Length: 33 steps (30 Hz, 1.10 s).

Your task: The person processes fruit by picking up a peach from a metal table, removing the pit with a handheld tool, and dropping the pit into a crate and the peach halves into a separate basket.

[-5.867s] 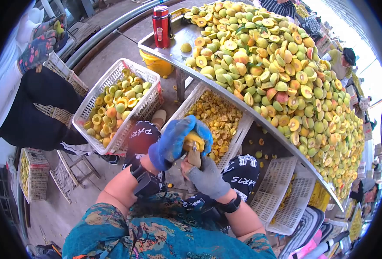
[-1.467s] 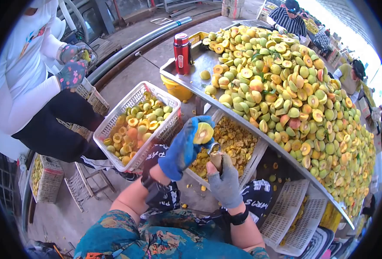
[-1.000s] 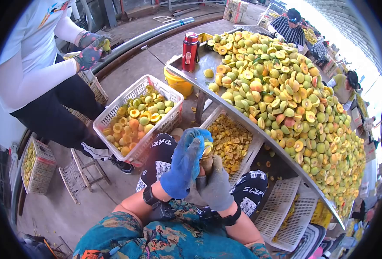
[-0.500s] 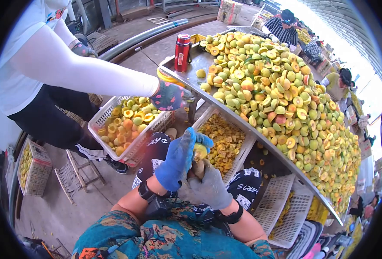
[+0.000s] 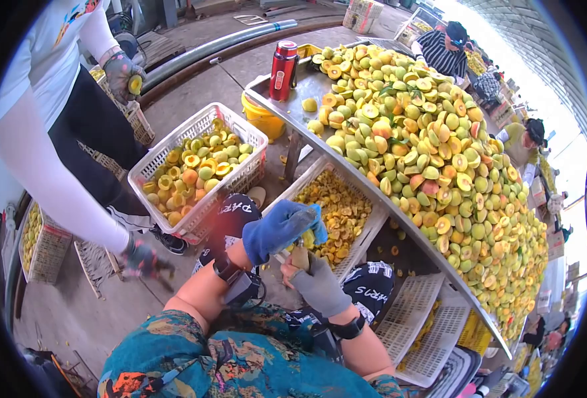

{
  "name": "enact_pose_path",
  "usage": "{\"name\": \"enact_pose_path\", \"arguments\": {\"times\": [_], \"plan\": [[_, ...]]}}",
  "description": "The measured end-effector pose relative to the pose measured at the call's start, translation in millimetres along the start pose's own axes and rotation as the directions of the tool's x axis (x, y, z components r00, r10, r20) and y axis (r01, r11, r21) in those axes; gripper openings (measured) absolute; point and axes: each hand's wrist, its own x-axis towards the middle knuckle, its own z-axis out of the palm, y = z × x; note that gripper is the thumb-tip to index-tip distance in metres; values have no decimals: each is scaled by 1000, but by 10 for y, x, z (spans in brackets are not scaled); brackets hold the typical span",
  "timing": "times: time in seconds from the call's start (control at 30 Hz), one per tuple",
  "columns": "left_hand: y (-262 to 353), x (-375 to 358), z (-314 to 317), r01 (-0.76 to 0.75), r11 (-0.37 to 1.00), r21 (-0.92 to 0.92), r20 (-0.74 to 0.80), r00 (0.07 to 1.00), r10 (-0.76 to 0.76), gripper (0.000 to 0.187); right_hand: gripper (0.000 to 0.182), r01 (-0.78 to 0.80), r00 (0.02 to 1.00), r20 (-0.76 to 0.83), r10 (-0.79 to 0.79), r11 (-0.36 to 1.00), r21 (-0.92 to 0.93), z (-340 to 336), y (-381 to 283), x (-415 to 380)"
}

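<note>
My left hand, in a blue glove, is closed around a yellow-green peach half; the fingers cover much of the fruit. Just below, my right hand wears a grey glove with bare fingertips. Its fingers are curled close to the fruit, and what they grip is too hidden to name. Beneath both hands stands a white crate of yellow fruit scraps. The big heap of halved peaches covers the metal table to the right.
A white crate of peach halves stands left of my knees. Beside it, a co-worker's gloved hand hangs low; their other hand holds fruit. A red flask sits at the table corner above a yellow bucket. White crates lie below the table.
My hands have lowered and turned slightly apart, the left still around the fruit. The co-worker's arm has swung from beside the table down to the left, uncovering the crate and bucket.
</note>
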Motion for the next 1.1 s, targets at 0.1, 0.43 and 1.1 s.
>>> {"name": "enact_pose_path", "arguments": {"times": [0.1,0.43,1.1], "plan": [[-65,-8,77,89,976,-201,-55,993,-102,56,18,-163,984,129,125,922,352,-24,-34,3],[-567,354,7,254,643,-722,-92,886,-454,54,60,27,992,111,-65,948,316,-357,81,321],[-318,822,-52,-106,940,-323,-578,809,-108,46,56,162,971,-233,-52,860,484,-788,8,772]]}}
